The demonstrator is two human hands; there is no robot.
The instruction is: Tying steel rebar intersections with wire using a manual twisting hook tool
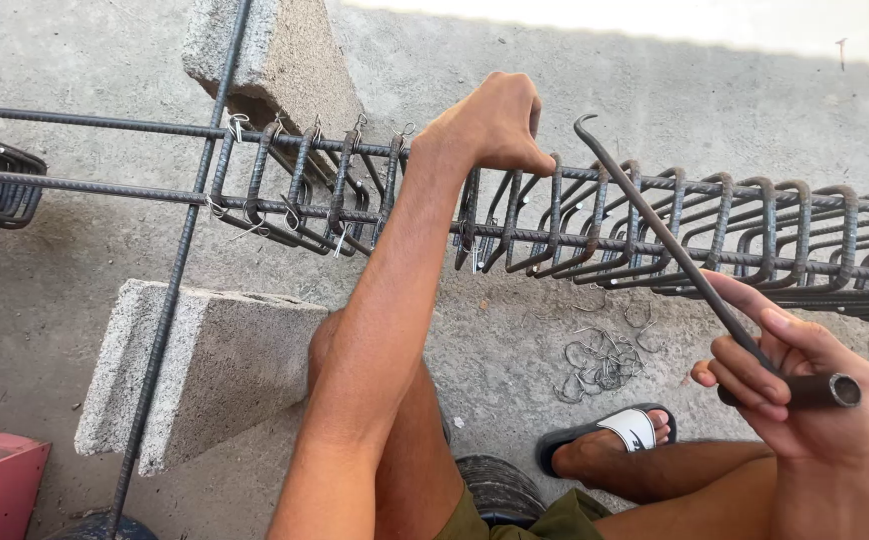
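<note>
Rebar cage [655, 225] lies across 2 concrete blocks [205, 365], stiff and likely heavy, left hand [485, 125] clenched on its top bar, right hand [805, 385] fisted around the hooked tying tool [675, 245], best held by its tubular handle.

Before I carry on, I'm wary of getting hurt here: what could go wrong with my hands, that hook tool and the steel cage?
1. The left hand grips a stirrup on the rebar cage; fingers between close bars could get pinched if it shifts.
2. The hook tool in the right hand points its curled tip toward the left hand; a slip might jab it.
3. The sandalled foot rests beside loose wire ties, whose ends could prick bare toes.
</note>
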